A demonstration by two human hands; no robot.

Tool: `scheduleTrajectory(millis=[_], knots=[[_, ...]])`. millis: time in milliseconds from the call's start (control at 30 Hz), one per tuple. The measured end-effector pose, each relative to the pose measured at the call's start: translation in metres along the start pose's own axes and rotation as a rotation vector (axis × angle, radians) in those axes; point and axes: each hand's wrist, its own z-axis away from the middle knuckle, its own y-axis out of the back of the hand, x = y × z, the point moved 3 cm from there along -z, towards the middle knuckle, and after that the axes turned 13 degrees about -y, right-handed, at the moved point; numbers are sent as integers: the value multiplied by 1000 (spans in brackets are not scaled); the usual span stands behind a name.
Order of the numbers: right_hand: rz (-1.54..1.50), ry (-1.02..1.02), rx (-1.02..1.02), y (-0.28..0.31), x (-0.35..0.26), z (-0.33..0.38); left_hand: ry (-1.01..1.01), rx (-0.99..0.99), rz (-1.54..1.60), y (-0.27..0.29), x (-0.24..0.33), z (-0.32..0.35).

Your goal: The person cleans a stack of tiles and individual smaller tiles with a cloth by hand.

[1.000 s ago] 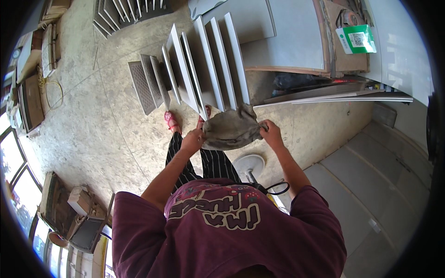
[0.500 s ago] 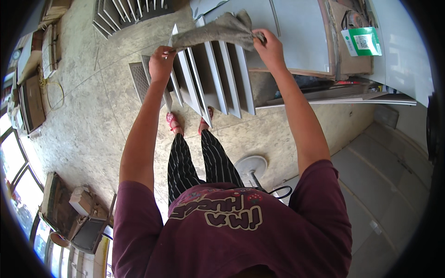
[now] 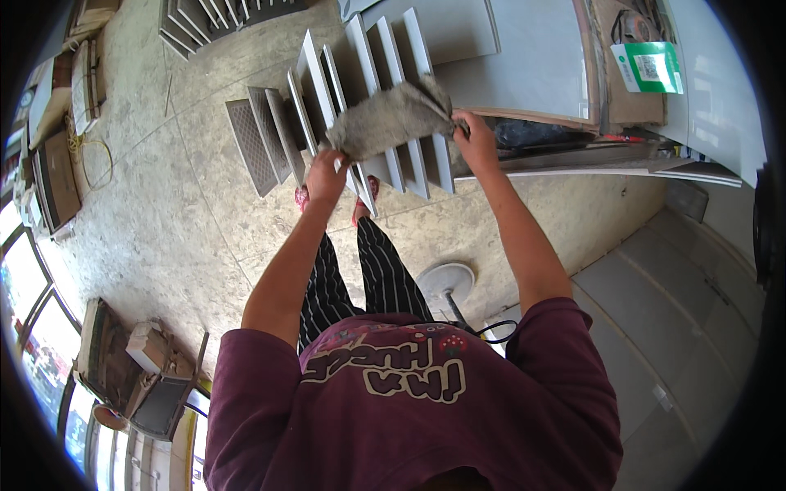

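A grey, worn cloth [image 3: 385, 123] is stretched between my two hands, over a row of upright panels. My left hand [image 3: 327, 175] pinches its near left end; my right hand [image 3: 475, 141] grips its right end, a little farther away. Beneath the cloth stand several thin white-edged panels [image 3: 366, 53], side by side on edge, their middles hidden by it. Left of them lean darker panels with a mesh-like face [image 3: 248, 143]. Whether the cloth touches the panel edges, I cannot tell.
Another rack of panels [image 3: 196, 24] stands at the far left. A large pale sheet [image 3: 532, 65] lies at the right, with a green and white card [image 3: 648, 67] beyond it. A round stool or stand base [image 3: 447, 282] is by my legs. Boxes [image 3: 151, 348] sit at the lower left.
Both hands have come nearer to me with the cloth, the left one also moving right. The cloth now hangs lower and covers the middle of the panels.
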Motion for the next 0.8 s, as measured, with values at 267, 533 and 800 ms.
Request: scheduleTrajectory(millis=[267, 533, 800], knots=[[25, -195, -90, 14, 46, 117, 114, -370, 42, -25, 29, 121], [44, -392, -318, 51, 34, 149, 171, -460, 322, 10, 35, 130], [-52, -175, -170, 74, -66, 30, 23, -87, 294, 103, 41, -21]])
